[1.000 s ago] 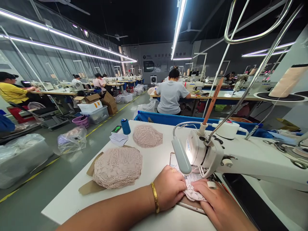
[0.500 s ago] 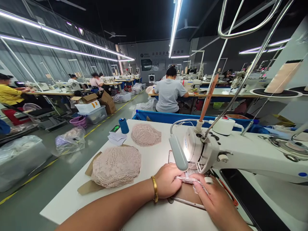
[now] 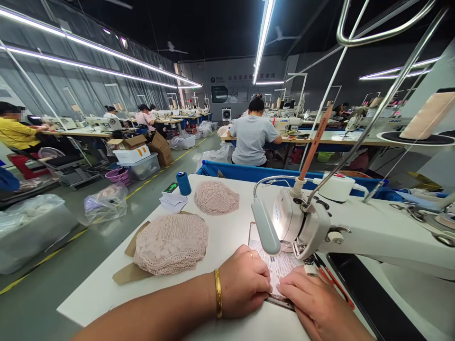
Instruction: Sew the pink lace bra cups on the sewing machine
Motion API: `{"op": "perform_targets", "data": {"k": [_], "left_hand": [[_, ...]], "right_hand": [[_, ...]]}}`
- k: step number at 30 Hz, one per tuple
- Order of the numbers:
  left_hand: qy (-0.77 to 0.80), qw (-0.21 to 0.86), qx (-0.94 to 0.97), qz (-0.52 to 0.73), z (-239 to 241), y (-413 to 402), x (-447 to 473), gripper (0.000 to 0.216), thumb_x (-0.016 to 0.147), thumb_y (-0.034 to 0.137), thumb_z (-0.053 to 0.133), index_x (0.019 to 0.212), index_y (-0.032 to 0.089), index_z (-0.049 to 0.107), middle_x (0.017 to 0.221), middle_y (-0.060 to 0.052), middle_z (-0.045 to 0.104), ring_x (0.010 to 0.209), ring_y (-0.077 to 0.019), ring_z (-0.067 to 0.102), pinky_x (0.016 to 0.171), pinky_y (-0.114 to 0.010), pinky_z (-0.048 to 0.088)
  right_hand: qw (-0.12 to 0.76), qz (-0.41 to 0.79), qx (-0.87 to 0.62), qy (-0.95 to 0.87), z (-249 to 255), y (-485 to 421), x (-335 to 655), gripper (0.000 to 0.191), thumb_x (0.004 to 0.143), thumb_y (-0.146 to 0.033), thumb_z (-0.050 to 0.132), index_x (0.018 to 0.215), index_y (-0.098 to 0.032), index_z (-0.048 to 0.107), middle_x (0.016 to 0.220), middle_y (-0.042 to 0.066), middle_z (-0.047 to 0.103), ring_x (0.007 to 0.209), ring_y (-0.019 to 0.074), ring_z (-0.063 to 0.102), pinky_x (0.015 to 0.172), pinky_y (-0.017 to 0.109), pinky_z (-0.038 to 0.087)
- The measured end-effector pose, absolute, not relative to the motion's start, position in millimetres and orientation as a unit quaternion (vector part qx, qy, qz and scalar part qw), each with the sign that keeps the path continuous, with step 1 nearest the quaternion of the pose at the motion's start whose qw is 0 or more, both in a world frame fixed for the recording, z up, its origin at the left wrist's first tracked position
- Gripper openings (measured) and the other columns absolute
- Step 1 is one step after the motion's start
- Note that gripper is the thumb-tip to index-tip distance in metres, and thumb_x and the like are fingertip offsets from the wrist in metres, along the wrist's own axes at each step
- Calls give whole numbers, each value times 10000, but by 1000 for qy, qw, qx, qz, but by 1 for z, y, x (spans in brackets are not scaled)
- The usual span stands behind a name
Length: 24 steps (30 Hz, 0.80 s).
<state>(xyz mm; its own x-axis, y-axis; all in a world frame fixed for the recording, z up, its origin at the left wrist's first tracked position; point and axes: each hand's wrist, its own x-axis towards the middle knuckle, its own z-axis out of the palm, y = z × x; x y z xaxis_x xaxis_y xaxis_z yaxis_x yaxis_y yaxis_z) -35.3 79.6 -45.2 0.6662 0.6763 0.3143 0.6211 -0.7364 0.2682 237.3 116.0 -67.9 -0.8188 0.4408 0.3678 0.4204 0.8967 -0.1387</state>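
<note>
A pale lace piece lies spread under the lit head of the white sewing machine. My left hand, with a gold bangle at the wrist, has its fingers curled at the left near edge of the lace. On the other side, my right hand grips the right near edge, fingers close together. The fingertips of both hands meet the lace just in front of the presser foot area. Part of the lace is hidden beneath my fingers and the grey lamp.
Left of my hands lie a stack of beige lace pieces and a smaller lace pile. Behind them stand a blue thread cone and white papers. Orange-handled scissors and a black strip are at the right. A co-worker sits ahead.
The lace, folded between my fingers before, is now spread flat under the machine head. Both hands have drawn slightly toward me, and the view has shifted a little.
</note>
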Motion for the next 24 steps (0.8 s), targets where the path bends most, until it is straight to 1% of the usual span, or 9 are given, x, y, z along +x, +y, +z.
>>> {"op": "perform_targets", "data": {"k": [5, 11, 14, 17, 19, 22, 24], "left_hand": [[356, 37, 910, 207, -45, 85, -35, 56, 977, 226, 699, 970, 226, 755, 1071, 18, 787, 956, -197, 685, 966, -445, 429], [374, 18, 907, 194, -49, 92, -35, 60, 1001, 235, 669, 970, 215, 717, 1119, 0, 782, 989, -221, 677, 953, -456, 424], [380, -9, 905, 191, -49, 95, -36, 59, 998, 226, 661, 959, 215, 703, 1138, -10, 773, 1006, -237, 673, 953, -454, 432], [369, -31, 908, 195, -48, 94, -36, 51, 991, 227, 664, 960, 212, 703, 1175, -29, 769, 1012, -245, 672, 944, -454, 440], [354, -35, 915, 192, -47, 92, -35, 46, 992, 220, 664, 970, 207, 703, 1182, -38, 773, 1009, -242, 676, 946, -457, 442], [343, -33, 920, 186, -46, 89, -34, 81, 1007, 191, 625, 984, 207, 701, 1133, -38, 790, 989, -232, 685, 961, -459, 442], [345, -29, 920, 184, -46, 88, -33, 108, 1015, 184, 601, 988, 209, 703, 1127, -37, 799, 982, -230, 685, 959, -460, 443]], "right_hand": [[210, 7, -243, -947, -69, 115, 236, 433, 976, -54, 505, 1243, -327, 708, 1176, -11, 796, 927, 207, 730, 796, 312, 566], [227, -47, -255, -939, -74, 119, 233, 460, 959, -51, 496, 1291, -289, 707, 1203, 26, 804, 946, 224, 761, 801, 337, 597], [238, -68, -261, -933, -75, 122, 232, 479, 957, -44, 476, 1315, -270, 699, 1234, 37, 802, 949, 216, 765, 793, 331, 602], [264, -96, -243, -929, -67, 121, 230, 478, 947, -44, 480, 1320, -248, 698, 1259, 39, 808, 1023, 229, 772, 843, 344, 604], [272, -103, -224, -930, -59, 118, 228, 461, 944, -47, 492, 1300, -247, 706, 1239, 26, 820, 1043, 231, 775, 871, 345, 603], [266, -91, -214, -935, -51, 115, 226, 423, 926, -43, 505, 1215, -253, 731, 1158, 9, 839, 963, 218, 780, 826, 334, 604], [254, -82, -219, -939, -51, 114, 227, 413, 911, -47, 526, 1199, -255, 736, 1152, 13, 839, 953, 222, 778, 816, 338, 607]]}}
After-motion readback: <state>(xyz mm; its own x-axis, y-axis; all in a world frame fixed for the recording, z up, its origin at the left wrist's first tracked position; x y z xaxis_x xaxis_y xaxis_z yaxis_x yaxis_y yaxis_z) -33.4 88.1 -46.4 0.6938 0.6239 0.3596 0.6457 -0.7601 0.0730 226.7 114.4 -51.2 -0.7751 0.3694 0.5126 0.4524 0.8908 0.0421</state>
